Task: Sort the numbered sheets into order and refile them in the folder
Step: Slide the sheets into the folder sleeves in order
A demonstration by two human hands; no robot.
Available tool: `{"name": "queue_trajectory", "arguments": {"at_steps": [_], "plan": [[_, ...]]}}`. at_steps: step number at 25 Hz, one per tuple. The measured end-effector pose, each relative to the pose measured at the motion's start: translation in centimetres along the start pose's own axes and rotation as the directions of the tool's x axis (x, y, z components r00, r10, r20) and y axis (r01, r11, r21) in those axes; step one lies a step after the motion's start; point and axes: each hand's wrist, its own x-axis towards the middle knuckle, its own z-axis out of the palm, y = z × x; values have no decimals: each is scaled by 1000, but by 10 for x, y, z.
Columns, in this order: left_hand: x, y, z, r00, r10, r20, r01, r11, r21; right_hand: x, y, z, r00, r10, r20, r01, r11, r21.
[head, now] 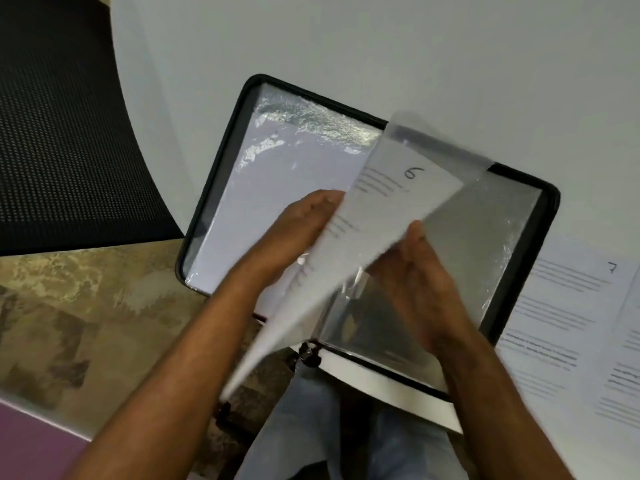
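Holding sheet 6 (367,216) upright over the open folder (550,202), left hand (294,223) fingers extended behind, right hand (412,268) thumb pressing its edge, apparently feeding a sleeve; sheet 7 (568,306) waits alongside.

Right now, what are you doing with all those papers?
A person is filing numbered sheets in a black folder lying open on a white table. Both hands hold the sheet marked 6, the left hand behind it and the right hand in front. The sheet marked 7 waits on the table beside the folder.
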Motion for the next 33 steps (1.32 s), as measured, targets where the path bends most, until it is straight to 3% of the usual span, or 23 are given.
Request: {"name": "queue_trajectory", "arguments": {"at_steps": [3, 4, 6, 8, 10, 12, 14, 16, 19, 22, 27, 30, 33], "plan": [[-4, 3, -37, 990, -137, 17, 138, 983, -118, 21, 17, 20, 968, 26, 252, 26, 979, -200], [-5, 2, -47, 983, -185, 16, 184, 965, -188, 27, 23, 26, 962, 73, 263, 5, 959, -284], [-10, 0, -65, 982, -186, -11, 182, 971, -155, 39, 37, 33, 972, 91, 215, 28, 869, -494], [-15, 2, -80, 984, -172, -38, 168, 981, -96, 52, 53, 35, 974, 30, 223, 151, 645, -749], [-15, 3, -89, 984, -161, -80, 155, 985, -77, 63, 68, 35, 970, -27, 242, 230, 426, -875], [-18, -2, -93, 979, -111, -170, 110, 994, -19, 68, 80, 38, 954, -66, 291, 298, 259, -919], [-12, -23, -98, 941, -2, -340, 68, 981, 182, 67, 92, 40, 936, -101, 337, 347, 107, -932], [-4, -44, -98, 878, 93, -469, 108, 917, 384, 66, 101, 36, 928, -142, 343, 349, 21, -937], [4, -66, -85, 781, 232, -581, 194, 793, 577, 59, 108, 27, 921, -256, 293, 311, 29, -950], [5, -72, -65, 743, 368, -560, 185, 691, 699, 51, 112, 18, 902, -365, 229, 282, 99, -954], [4, -75, -12, 844, 448, -294, -3, 552, 834, 38, 111, -21, 866, -499, 25, 166, 241, -956], [6, -68, 22, 855, 491, -166, -114, 492, 863, 28, 101, -57, 837, -535, -116, 81, 330, -940], [12, -57, 52, 847, 526, -75, -215, 469, 857, 21, 90, -100, 773, -593, -225, -6, 348, -937]]}}
